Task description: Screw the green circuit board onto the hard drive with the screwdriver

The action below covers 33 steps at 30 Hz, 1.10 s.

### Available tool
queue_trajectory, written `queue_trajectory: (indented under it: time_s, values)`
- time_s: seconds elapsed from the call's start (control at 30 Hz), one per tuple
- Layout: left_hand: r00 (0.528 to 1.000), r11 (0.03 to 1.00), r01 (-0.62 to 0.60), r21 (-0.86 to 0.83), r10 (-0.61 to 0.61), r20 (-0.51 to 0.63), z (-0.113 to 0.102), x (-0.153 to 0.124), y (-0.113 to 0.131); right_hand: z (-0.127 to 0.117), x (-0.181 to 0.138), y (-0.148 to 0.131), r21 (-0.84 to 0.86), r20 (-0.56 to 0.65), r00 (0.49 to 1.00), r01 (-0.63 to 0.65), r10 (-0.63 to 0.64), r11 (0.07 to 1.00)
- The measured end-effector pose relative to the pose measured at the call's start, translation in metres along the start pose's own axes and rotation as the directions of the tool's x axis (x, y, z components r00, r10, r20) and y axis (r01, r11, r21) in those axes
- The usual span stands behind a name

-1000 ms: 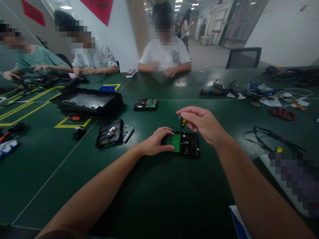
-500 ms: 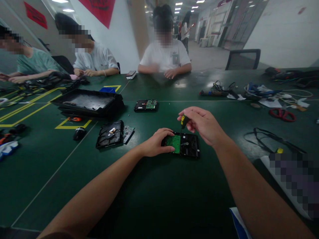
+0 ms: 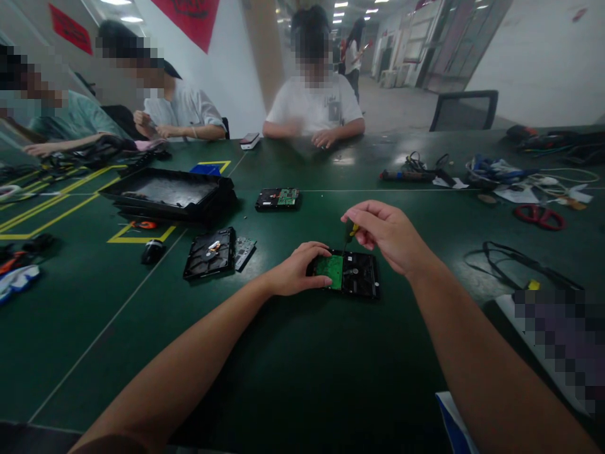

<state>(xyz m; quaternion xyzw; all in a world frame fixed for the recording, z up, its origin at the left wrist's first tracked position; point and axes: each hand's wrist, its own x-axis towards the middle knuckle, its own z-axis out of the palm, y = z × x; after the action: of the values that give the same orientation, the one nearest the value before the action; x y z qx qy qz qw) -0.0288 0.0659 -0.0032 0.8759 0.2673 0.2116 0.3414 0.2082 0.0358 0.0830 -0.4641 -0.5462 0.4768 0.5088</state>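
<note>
A black hard drive with a green circuit board lies on the dark green table in front of me. My left hand rests on its left edge, fingers curled over the board. My right hand hovers above the drive's far edge, fingers pinched round a small screwdriver with a yellow and black handle, tip pointing down at the drive.
An opened drive and a loose board lie to the left, another drive farther back. Black trays sit at the left. Cables, red scissors and tools lie at the right. Three people sit across the table.
My right hand has turned slightly on the screwdriver, and less of the handle shows. My left hand stays on the drive. The person at the far left back has raised a hand.
</note>
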Motion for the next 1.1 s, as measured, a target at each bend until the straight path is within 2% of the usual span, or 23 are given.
queue_trajectory:
  time_s: [0.37,0.7,0.87,1.1]
  values:
    - [1.000,1.000,-0.007,0.011,0.007,-0.001,0.0006,0.0001,-0.0027,-0.0009,0.0023,0.0017,0.069,0.047,0.998,-0.055,0.052,0.996]
    - [1.000,1.000,0.003,0.001,-0.003,-0.005,0.0002,0.0002,0.0002,-0.0017,0.0015,0.0015,-0.020,0.011,1.000,0.001,0.000,1.000]
    - [1.000,1.000,0.000,0.009,0.000,-0.006,0.0000,0.0002,-0.0007,-0.0017,0.0011,0.0007,-0.003,-0.005,1.000,-0.028,0.028,1.000]
    - [1.000,1.000,-0.015,0.008,0.015,-0.006,0.0007,0.0001,-0.0031,-0.0007,0.0010,0.0003,0.009,0.023,0.999,0.024,-0.024,1.000]
